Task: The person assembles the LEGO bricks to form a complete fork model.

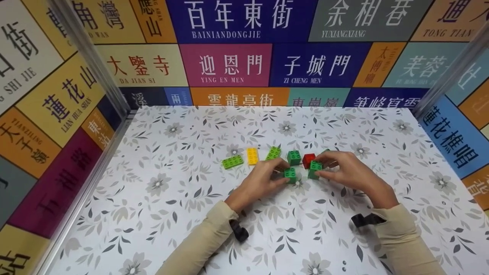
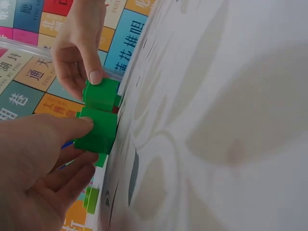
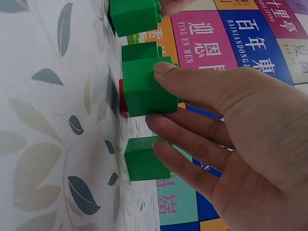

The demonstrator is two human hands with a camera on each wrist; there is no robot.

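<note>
My left hand (image 1: 263, 178) pinches a green building block (image 1: 290, 175) between thumb and fingers, low over the tablecloth. To its right, my right hand (image 1: 345, 172) holds a similar green block (image 1: 315, 170), its thumb on the near side in the right wrist view. A small gap separates these two blocks in the head view. Just behind them stand another green block (image 1: 293, 157) and a red block (image 1: 308, 160), the red one partly covered. Under the right fingers, a further green block (image 3: 148, 159) shows in the right wrist view.
Left of the hands lie a light green block (image 1: 232, 162), a yellow block (image 1: 252, 156) and a second light green block (image 1: 273, 153), all flat and long. The floral tablecloth (image 1: 183, 229) covers the table. Panels with street names (image 1: 229, 65) close off the back and sides.
</note>
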